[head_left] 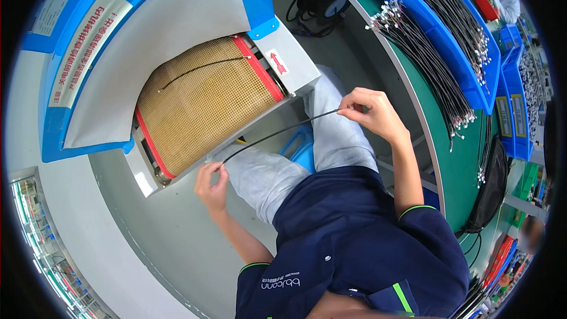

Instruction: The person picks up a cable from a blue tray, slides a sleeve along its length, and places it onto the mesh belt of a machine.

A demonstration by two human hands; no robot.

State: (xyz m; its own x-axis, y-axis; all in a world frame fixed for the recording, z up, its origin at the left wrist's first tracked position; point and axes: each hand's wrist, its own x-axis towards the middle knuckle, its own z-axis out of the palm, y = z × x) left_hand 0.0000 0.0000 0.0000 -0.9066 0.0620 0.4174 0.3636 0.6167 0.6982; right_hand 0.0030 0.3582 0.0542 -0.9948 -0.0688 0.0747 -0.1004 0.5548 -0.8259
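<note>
A thin black cable [277, 134] stretches between my two hands above my lap, bowed slightly upward. My left hand [211, 184] pinches its lower left end, close to the front edge of the conveyor. My right hand [375, 113] grips the other end between thumb and fingers, higher up and to the right. The cable's end pieces are hidden in my fingers. On the tan mesh conveyor belt [195, 106] with red edges lies another black cable [204, 67], with a small light connector at its right end.
A blue machine hood with a grey curtain [159, 30] covers the belt's far side. At right, a green worktable [407, 65] holds a bundle of black cables [422, 77], blue bins [472, 83] and a black bag [493, 186]. A blue stool [300, 148] shows between my legs. Other people sit far right.
</note>
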